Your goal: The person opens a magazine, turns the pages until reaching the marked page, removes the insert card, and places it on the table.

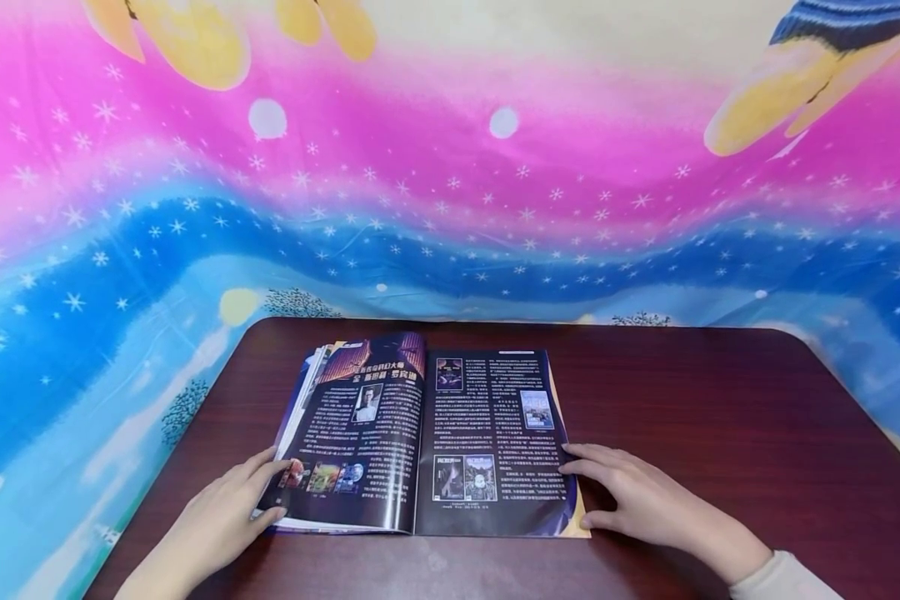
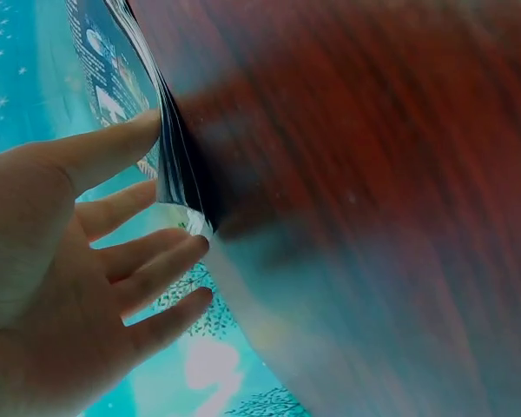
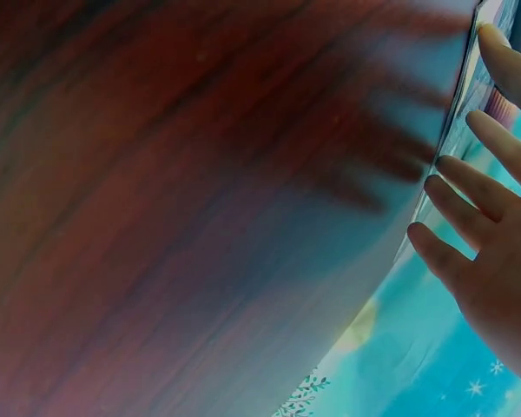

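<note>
An open magazine [image 1: 487,433] with dark pages, white print and small pictures lies on the table. Its left page bulges up a little near the spine. My left hand [image 1: 221,517] is at the magazine's lower left edge, thumb touching the edge of the page stack. Fairly straight and spread fingers show on this left hand [image 2: 61,252] in the left wrist view. At the lower right edge is my right hand [image 1: 637,496], its fingertips touching the page border. In the right wrist view the right hand's fingers [image 3: 478,187] are extended along the magazine's thin edge [image 3: 460,95].
The dark reddish-brown table [image 1: 720,400] has rounded far corners and a glossy surface. Behind and left of it hangs a pink and blue cloth [image 1: 435,183] with snowflakes.
</note>
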A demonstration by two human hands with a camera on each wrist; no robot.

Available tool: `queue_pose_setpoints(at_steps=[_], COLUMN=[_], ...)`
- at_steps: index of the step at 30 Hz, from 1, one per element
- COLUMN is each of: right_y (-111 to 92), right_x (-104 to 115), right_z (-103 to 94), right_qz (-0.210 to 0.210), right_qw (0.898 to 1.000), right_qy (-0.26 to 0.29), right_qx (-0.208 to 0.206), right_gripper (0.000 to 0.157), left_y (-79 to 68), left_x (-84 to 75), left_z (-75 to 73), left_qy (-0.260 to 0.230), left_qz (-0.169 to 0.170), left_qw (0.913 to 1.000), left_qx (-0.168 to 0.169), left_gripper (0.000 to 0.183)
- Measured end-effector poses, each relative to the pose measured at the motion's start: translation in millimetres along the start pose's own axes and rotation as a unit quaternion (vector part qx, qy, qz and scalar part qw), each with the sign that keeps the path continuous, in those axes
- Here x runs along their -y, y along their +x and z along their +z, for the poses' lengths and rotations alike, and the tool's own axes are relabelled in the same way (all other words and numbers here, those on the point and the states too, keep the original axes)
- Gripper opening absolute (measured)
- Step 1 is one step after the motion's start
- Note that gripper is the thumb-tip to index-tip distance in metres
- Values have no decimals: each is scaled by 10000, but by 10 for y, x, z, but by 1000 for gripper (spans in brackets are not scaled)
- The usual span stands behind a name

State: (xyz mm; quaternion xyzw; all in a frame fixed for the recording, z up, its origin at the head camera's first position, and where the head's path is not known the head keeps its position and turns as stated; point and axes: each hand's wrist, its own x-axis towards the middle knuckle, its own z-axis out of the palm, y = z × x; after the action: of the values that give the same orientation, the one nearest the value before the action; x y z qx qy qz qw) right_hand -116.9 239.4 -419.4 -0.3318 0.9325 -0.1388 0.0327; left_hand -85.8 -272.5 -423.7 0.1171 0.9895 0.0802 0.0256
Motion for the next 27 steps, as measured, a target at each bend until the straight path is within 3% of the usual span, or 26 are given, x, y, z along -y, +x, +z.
queue_pose_setpoints(at_steps=[5,15,27], right_y=[10,40,75], right_x=[-3,-4,20], right_z=[8,20,2], right_qz=[29,44,75], right_qw=[10000,10000,10000], right_qy=[10,-3,-1], right_qx=[18,-17,-45], right_gripper=[52,47,38], left_y=[40,50,59], left_x=[51,81,86], left_z=[9,7,-11], left_qy=[-72,-324,-293], left_qz=[-51,7,-160], left_qw=[9994,9986,9976], left_qx=[344,420,613], left_gripper=[60,57,59])
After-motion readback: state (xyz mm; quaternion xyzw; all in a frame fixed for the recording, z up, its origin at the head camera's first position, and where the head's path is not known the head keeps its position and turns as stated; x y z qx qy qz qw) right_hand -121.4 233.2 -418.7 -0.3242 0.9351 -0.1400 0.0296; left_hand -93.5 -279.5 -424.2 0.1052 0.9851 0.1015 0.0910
